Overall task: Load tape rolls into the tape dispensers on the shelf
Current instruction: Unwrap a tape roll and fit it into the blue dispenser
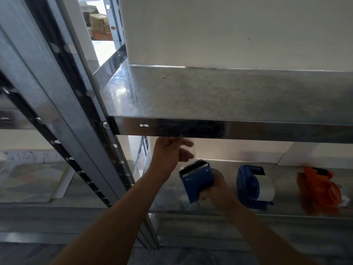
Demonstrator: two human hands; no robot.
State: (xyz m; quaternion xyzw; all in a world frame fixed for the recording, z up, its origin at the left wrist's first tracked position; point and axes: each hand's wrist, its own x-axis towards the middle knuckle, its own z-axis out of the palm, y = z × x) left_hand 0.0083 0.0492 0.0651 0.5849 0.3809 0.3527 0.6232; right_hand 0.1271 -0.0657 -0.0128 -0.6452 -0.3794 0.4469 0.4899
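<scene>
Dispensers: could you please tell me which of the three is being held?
The leftmost blue dispenser: the right hand grips it, and the left hand pinches its tape. The other blue dispenser and the orange dispenser stand untouched further right.

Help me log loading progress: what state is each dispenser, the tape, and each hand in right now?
Held blue dispenser: gripped by right hand, cutter end up.
Clear tape strip: drawn upward, apparently pinched by left hand.
Second blue dispenser: resting on lower shelf, white roll loaded.
Orange dispenser: lying on lower shelf, untouched; roll unclear.
</scene>
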